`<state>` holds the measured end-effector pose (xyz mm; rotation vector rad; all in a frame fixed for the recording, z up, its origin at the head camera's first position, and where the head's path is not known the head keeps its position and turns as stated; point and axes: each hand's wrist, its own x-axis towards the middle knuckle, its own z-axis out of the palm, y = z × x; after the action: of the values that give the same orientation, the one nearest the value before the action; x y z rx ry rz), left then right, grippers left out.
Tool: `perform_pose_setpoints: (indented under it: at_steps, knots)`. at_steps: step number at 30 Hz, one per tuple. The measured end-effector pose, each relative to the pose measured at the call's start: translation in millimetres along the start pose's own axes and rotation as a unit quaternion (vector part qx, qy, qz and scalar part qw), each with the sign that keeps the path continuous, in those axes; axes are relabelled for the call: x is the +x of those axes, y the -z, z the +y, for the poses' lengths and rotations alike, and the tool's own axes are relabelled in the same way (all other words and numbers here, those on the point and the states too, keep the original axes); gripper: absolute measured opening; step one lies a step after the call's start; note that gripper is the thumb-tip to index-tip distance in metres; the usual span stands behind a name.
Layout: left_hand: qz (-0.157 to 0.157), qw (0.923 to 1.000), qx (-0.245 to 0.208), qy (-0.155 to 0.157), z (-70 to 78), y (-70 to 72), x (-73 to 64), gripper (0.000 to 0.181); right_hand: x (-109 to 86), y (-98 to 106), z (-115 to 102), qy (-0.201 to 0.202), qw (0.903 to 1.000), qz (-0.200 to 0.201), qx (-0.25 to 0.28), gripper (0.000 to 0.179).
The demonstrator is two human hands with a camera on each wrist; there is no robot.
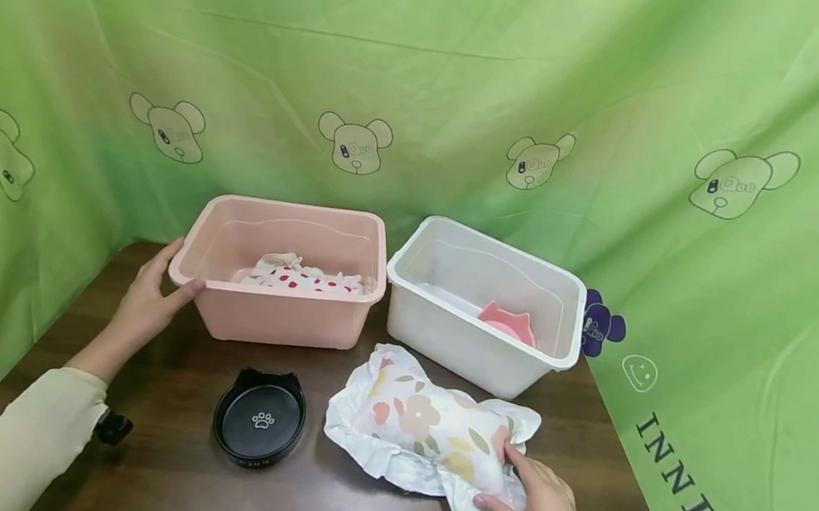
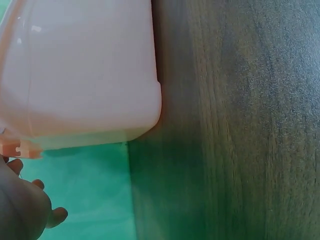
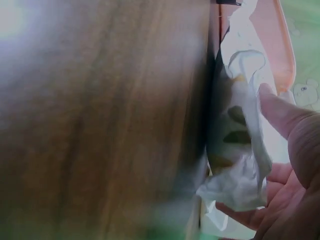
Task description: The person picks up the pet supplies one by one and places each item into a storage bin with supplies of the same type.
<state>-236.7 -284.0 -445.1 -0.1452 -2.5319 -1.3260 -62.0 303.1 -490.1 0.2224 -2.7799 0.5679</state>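
In the head view my left hand (image 1: 146, 299) rests at the left front corner of a pink plastic bin (image 1: 283, 317). Its thumb lies on the front rim and the fingers spread along the left side. My right hand (image 1: 541, 502) holds the right end of a small floral pillow (image 1: 415, 414) with a white frill, which lies on the table. In the right wrist view, the pillow's edge (image 3: 240, 135) sits between the thumb and fingers. A white cloth with red spots (image 1: 302, 278) lies inside the pink bin.
Right of the pink bin stands a white bin (image 1: 456, 344), angled, with a pink cat-eared dish (image 1: 510, 323) inside. A black cat-eared bowl (image 1: 260, 419) with a paw print sits on the dark wooden table (image 1: 163, 463). Green printed curtains (image 1: 432, 41) surround the table.
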Motion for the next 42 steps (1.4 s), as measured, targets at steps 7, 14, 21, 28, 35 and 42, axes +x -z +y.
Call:
perform_pose_setpoints:
  at_steps: [7,14,21,28,35,42]
  knots:
    - [0.005,0.9995,-0.03,0.01,1.4,-3.1,0.4,0.084,7.9,-6,-1,-0.019,0.9998,0.003,0.004,0.074]
    - [0.003,0.991,-0.131,0.029,4.0,-7.3,1.2,0.086,17.6,-13,0,-0.02,0.9987,0.045,0.012,0.05]
    - [-0.016,0.9811,-0.188,0.041,3.2,-10.2,3.0,0.088,24.5,-19,-2,-0.05,0.9949,0.074,0.048,0.027]
    - [-0.018,0.9792,-0.196,0.048,4.5,-12.9,3.0,0.088,28.5,-18,-1,-0.033,0.9881,0.129,0.077,0.029]
    - [-0.005,0.9754,-0.215,0.045,10.6,-15.1,1.9,0.085,38.1,-9,-7,-0.036,0.9794,0.158,0.121,0.033]
    - [-0.006,0.9699,-0.239,0.046,8.3,-18.3,2.2,0.084,47.0,5,-18,-0.061,0.9722,0.16,0.16,0.033]
